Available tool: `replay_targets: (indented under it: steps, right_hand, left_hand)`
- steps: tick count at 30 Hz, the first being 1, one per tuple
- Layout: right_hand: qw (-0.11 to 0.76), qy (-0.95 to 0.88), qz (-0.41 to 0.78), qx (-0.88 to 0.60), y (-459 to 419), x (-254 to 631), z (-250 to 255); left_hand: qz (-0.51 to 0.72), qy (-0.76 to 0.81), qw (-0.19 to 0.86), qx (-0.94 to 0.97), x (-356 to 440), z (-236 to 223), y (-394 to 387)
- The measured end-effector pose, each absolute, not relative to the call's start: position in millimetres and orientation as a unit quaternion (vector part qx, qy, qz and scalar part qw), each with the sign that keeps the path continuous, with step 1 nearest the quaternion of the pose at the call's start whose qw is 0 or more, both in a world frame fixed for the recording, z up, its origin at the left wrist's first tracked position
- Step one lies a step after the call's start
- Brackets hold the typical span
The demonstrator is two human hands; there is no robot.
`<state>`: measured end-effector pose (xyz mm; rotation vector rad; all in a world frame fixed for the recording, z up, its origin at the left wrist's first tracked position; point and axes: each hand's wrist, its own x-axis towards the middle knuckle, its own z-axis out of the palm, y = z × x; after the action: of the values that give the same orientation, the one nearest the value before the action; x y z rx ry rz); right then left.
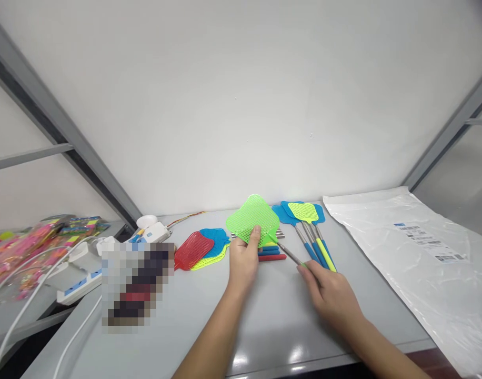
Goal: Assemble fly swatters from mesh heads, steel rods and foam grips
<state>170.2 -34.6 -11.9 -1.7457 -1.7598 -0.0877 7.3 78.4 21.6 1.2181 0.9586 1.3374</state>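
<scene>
One green fly swatter (pixel 252 220) is held above the grey table (pixel 209 316): the left hand (pixel 244 260) pinches its mesh head, thumb on top, and the right hand (pixel 328 292) closes round the handle end. Just left lie three loose swatter heads (pixel 199 248), red, blue and yellow, stacked. Behind, a bundle of swatters (pixel 310 231) with blue and yellow handles lies near the right hand; I cannot count them exactly. A plastic bag (pixel 418 247) lies far right, power strips (pixel 81 273) left. Both forearms reach forward from below.

Bright, even light; soft shadows; wide-angle bending at edges; a pixelated patch left of centre.
</scene>
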Motion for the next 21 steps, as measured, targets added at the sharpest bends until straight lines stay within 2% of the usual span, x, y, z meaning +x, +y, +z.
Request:
replay_targets:
  steps: [7,15,21]
  right_hand:
    - [0.331,-0.659,0.01,-0.676,-33.2,170.4,-8.6]
    - [0.375,-0.641,0.163,-0.649,-38.0,159.9,2.1]
    - [0.349,-0.603,0.162,-0.699,-39.2,168.6,7.6]
  left_hand:
    - [0.53,0.385,0.538,0.531,10.0,18.8,76.6]
    - [0.524,0.39,0.527,0.544,11.8,22.1,76.3]
    - [0.417,0.314,0.528,0.67,26.1,16.4,58.4]
